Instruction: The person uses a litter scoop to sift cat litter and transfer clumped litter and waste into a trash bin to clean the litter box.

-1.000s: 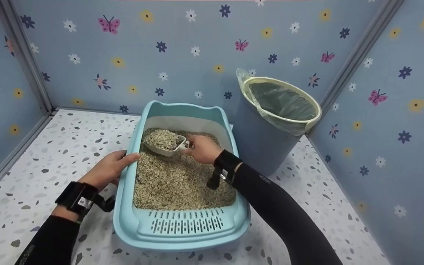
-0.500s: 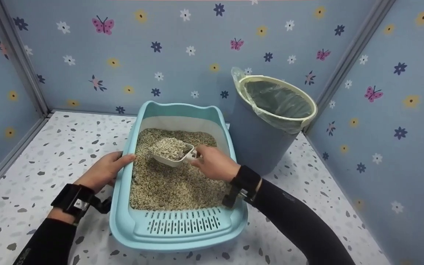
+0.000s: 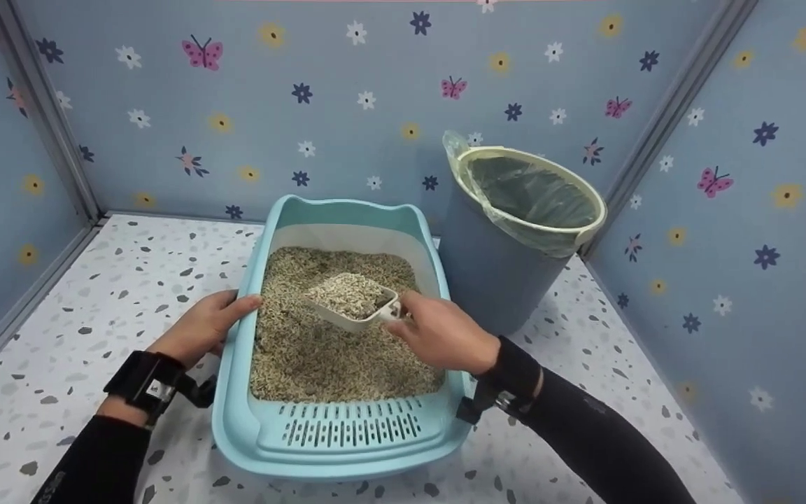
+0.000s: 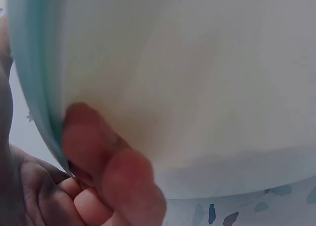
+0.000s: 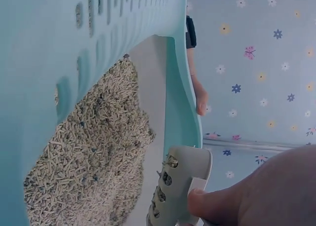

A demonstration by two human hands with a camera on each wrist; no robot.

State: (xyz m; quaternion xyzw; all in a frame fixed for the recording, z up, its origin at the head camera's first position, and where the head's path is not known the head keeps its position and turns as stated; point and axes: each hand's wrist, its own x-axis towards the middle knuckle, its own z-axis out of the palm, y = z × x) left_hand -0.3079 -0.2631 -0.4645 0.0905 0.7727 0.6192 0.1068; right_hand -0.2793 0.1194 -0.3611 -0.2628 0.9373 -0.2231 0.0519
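My right hand (image 3: 441, 332) pinches the short handle of a white slotted litter scoop (image 3: 347, 322), heaped with pale litter pellets (image 3: 350, 292). The scoop is held over the middle of a light-blue litter box (image 3: 235, 392). Below it lies a bed of litter (image 3: 326, 364). In the right wrist view, pellets poke through the holes of the scoop (image 5: 190, 162). My left hand (image 3: 203, 325) grips the box's left rim, thumb on top. The left wrist view shows curled fingers (image 4: 128, 181) under the rim against the pale outer wall (image 4: 207, 88).
Right of the box stands a blue-grey waste bin (image 3: 501, 280) with a cream rim and a clear plastic liner (image 3: 536, 196). Patterned walls (image 3: 347, 84) close in the back and sides. The floor (image 3: 144, 273) is white with grey speckles.
My right hand has drawn the loaded scoop from the box's back left toward its middle right, nearer to me. My left hand still holds the rim.
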